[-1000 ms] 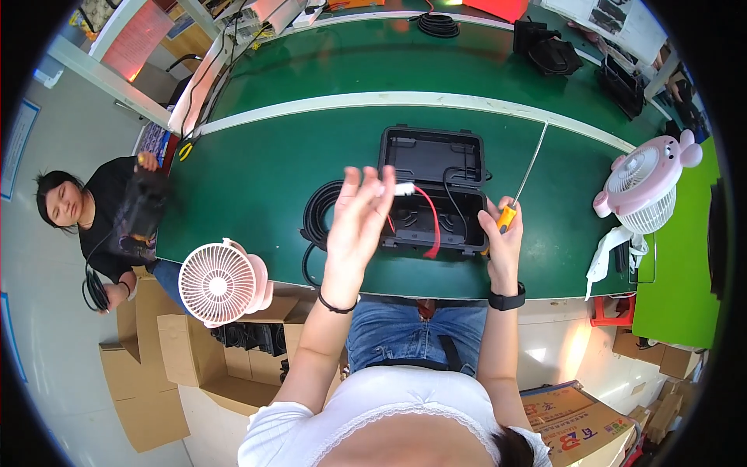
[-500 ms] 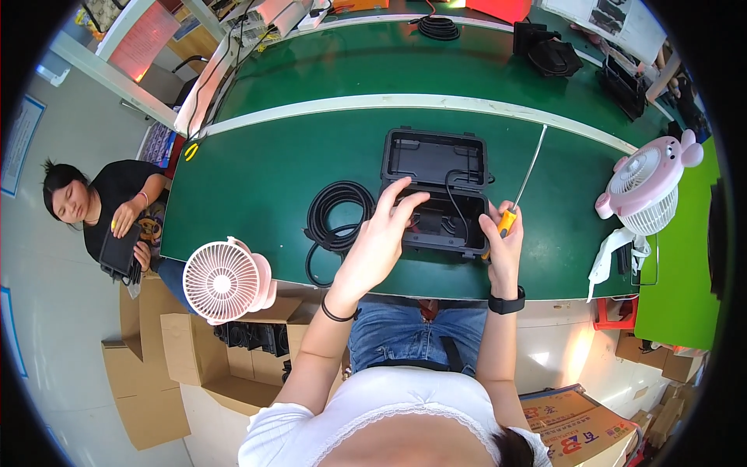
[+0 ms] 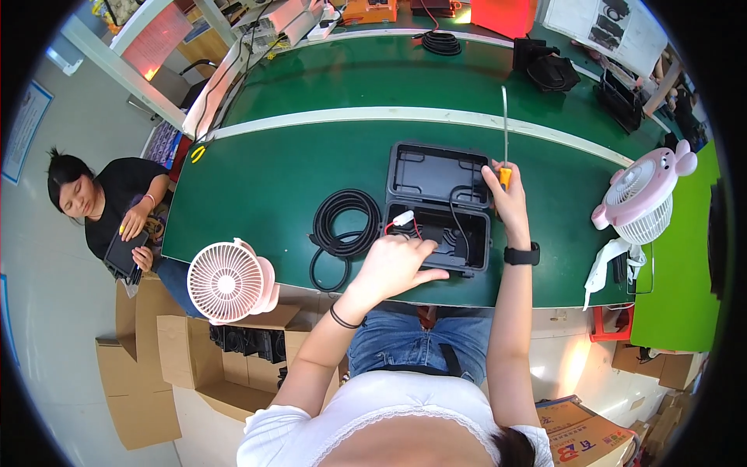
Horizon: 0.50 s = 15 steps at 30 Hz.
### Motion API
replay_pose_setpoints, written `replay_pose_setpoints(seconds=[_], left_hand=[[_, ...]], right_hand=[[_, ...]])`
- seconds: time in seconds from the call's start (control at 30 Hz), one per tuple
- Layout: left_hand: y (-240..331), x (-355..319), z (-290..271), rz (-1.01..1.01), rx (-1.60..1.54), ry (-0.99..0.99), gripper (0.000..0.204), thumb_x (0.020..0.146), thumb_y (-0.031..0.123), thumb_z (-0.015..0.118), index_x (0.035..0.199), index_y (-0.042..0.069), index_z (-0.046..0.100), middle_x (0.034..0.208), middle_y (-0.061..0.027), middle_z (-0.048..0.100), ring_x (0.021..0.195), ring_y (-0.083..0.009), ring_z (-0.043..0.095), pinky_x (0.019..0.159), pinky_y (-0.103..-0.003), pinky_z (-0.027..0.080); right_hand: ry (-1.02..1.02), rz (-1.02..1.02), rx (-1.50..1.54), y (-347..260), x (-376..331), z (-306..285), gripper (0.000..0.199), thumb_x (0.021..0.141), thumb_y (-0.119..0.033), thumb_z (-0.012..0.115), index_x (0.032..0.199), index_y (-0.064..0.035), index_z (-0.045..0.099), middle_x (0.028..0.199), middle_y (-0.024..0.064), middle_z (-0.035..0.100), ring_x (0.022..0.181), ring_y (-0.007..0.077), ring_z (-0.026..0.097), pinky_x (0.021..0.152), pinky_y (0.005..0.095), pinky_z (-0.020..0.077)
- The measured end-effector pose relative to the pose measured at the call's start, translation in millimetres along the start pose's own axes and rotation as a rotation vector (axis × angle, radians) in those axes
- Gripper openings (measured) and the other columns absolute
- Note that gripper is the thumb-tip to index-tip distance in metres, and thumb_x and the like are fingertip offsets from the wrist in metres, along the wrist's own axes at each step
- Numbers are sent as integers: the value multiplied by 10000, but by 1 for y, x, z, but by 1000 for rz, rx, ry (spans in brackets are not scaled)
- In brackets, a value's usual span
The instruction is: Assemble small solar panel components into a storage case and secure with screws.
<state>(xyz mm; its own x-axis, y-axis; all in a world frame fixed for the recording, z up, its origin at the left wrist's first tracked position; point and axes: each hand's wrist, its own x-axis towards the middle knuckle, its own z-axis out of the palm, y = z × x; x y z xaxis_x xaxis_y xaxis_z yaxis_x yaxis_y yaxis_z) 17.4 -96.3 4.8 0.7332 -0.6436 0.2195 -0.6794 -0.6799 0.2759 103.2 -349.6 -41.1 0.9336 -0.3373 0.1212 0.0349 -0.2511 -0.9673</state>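
Two hands work: my left hand [image 3: 395, 263] pinches wires into the open case [image 3: 438, 206]; my right hand [image 3: 507, 201] grips a screwdriver [image 3: 504, 148] upright, clear.

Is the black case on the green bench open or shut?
Open: the black case has its lid laid back flat, and wires show inside under the left hand.

An assembly workshop: a long green-matted worktop [image 3: 264, 171] with a white dividing strip, coiled black cables [image 3: 345, 226], an open black equipment case [image 3: 437, 204], small desk fans [image 3: 227, 282], stacked cardboard boxes [image 3: 140, 381], and a seated co-worker [image 3: 105, 206] nearby.
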Motion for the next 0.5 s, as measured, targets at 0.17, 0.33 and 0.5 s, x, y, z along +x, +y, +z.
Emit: replay_pose_setpoints(seconds=[0.17,0.33,0.5], left_hand=[[-4,-2,1,-29,57,-103,506,805,583,665,951,100,684,712,-84,678,680,-261,697,609,-350,540],[-9,-6,-6,-5,-28,-102,491,812,486,686,1197,184,645,787,-77,704,699,-267,702,598,-367,547],[-6,-9,3,351,212,278,530,791,161,680,1306,270,619,1284,9,634,762,-165,678,631,-248,573]], right_hand=[[-190,-121,115,-15,2,2,325,927,-223,707,1129,-96,485,887,-17,496,645,44,474,478,199,417],[-226,-220,342,-69,-45,-15,387,826,88,676,1007,-104,393,1410,198,541,1428,345,380,914,280,495],[-136,-359,161,-62,-59,-20,401,807,162,624,980,-94,369,1294,197,621,1402,345,425,1125,408,340]])
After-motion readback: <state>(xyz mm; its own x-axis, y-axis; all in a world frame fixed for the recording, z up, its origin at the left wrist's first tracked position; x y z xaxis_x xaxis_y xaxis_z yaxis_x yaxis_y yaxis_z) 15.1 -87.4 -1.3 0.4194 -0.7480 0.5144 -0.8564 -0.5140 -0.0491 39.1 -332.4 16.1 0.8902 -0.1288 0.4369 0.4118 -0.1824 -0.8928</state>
